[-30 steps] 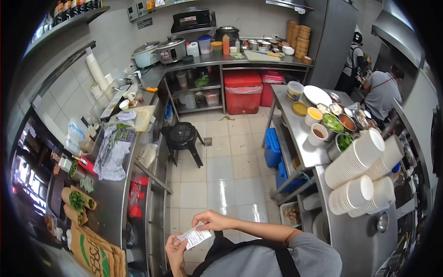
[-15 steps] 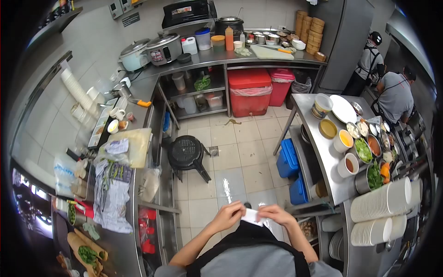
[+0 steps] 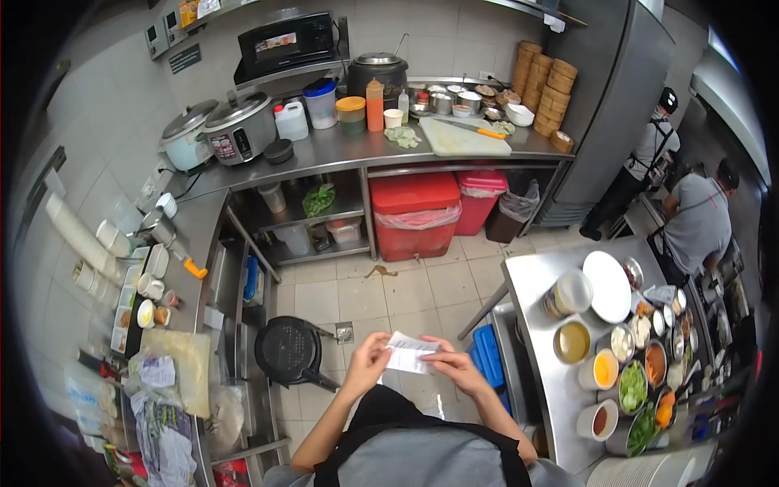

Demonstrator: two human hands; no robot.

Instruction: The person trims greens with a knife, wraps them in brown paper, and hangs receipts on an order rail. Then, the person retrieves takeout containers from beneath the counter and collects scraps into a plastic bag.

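Note:
A small white paper slip (image 3: 411,354) with faint print is stretched between my two hands at chest height, above the tiled floor. My left hand (image 3: 370,360) pinches its left edge. On the slip's right side, my right hand (image 3: 456,367) grips the edge between thumb and fingers. Below the hands shows the dark apron (image 3: 377,414) over a grey shirt. The black stool (image 3: 288,351) stands on the floor to the left of my left hand.
A steel table (image 3: 527,284) with bowls stands at right. The back counter (image 3: 324,150) holds cookers and a cutting board (image 3: 462,138). Red bins (image 3: 415,215) sit beneath. The left counter (image 3: 191,235) bears cups. Two people (image 3: 698,215) work at far right.
The slip has opened out and risen with both hands, its printed face now in view. The camera view has shifted, with the back counter lower in the frame.

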